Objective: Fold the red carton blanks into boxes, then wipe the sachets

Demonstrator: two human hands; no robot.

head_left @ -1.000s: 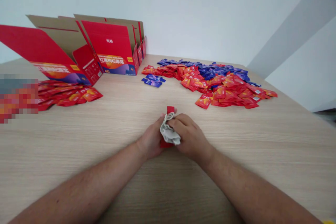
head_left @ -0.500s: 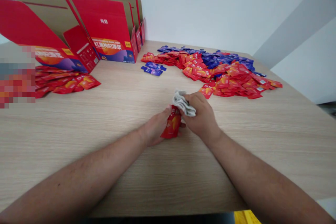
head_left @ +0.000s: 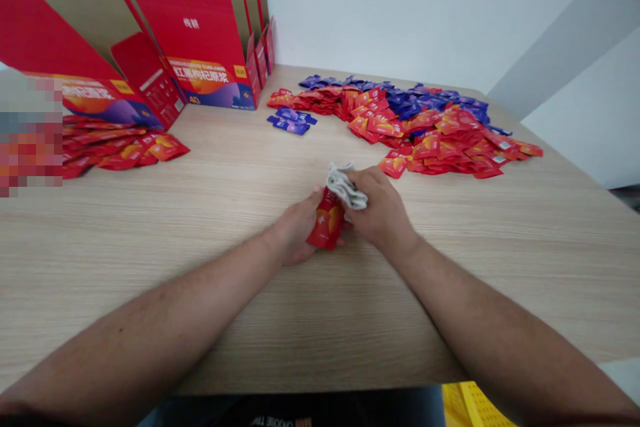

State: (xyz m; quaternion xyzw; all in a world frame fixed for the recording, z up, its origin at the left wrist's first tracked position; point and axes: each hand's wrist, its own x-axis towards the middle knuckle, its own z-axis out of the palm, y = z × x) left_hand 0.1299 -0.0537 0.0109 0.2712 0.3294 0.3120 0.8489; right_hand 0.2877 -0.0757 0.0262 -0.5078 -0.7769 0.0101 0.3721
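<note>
A red sachet (head_left: 327,221) with an orange print rests in my left hand (head_left: 299,230), its thumb over the left edge and fingertips showing past the right side. My right hand (head_left: 383,208) grips a folded whitish cloth (head_left: 346,188), which lies against the sachet's upper end and hides part of it. Both hands are close together above the front middle of the table. Beyond them to the right spreads a pile of red sachets (head_left: 450,143), with purple sachets (head_left: 435,103) heaped behind.
Open red cartons (head_left: 205,33) stand at the back left against the wall. More red sachets (head_left: 135,150) lie before them. A few purple sachets (head_left: 291,121) sit apart near the middle. A yellow plastic crate (head_left: 475,403) shows below the table's front edge (head_left: 320,387).
The view has tilted slightly downward, so things sit a little differently in the picture. The cloth has shifted slightly over the sachet's top, and the sachet leans more. Both grips are kept.
</note>
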